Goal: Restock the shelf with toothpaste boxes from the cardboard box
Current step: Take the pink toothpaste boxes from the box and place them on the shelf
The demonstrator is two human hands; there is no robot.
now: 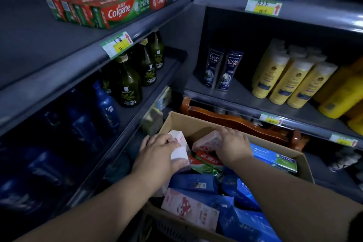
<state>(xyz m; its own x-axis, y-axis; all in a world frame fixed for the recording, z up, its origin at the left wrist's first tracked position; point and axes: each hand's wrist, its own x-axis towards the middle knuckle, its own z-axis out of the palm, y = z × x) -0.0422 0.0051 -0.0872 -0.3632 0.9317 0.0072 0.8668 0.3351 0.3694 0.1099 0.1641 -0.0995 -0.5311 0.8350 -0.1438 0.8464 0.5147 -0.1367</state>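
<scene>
- The step in hand looks like the pick-up. Both hands are down in the cardboard box (pixel 302 163), which stands low in front of the shelving, open and well filled.
- The left hand (pixel 159 155) grips a white box (pixel 177 153) with pink markings, its fingers curled round it. The box is tilted, with its far end raised above its neighbours.
- The right hand (pixel 232 143) lies palm down over a pink box (pixel 206 140) toward the back of the cardboard box, fingers bent across its top. I cannot tell whether it has a real grip or only rests there.
- Around them lie a red and green box (pixel 206 161), several blue boxes (pixel 194 181) and, near the front, a pale box printed with a mushroom (pixel 188 208).
- The goal is the upper left shelf (pixel 39 31), where a row of toothpaste boxes (pixel 117 9) lies toward the right end.
- The next move, as I judge it, is to lift the white box free of its neighbours and carry it up and to the left. It should be laid flat beside the row, in line with the others, and it must clear the shelf lip and the price tag (pixel 117 44) on the way.
</scene>
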